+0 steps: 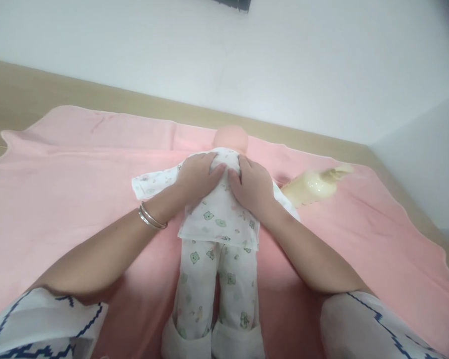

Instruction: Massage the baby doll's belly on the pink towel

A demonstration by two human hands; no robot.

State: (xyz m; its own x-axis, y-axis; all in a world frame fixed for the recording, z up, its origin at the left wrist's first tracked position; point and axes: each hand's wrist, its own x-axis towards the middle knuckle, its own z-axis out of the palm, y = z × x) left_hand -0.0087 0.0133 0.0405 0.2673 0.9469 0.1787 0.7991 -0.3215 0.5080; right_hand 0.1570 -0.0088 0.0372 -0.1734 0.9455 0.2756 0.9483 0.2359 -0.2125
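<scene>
A baby doll point(220, 227) in a white top and trousers with small green animal prints lies stretched out in the middle. Its round, bare head point(231, 138) points away from me, and no face shows. My left hand point(197, 177) rests flat on the left of the doll's upper body, thumb toward the middle. On the other side my right hand point(255, 185) lies the same way, the two thumbs nearly meeting. Both hands look open, with their fingertips near the doll's shoulders. The doll's left-hand sleeve point(155, 182) spreads out sideways.
A pink blanket point(78, 199) lies under the doll, on a wooden surface point(22, 85) that meets a white wall point(172, 55). A pale yellow pump bottle point(310, 187) lies on its side right of the doll. A dark object point(239, 4) shows at the top edge.
</scene>
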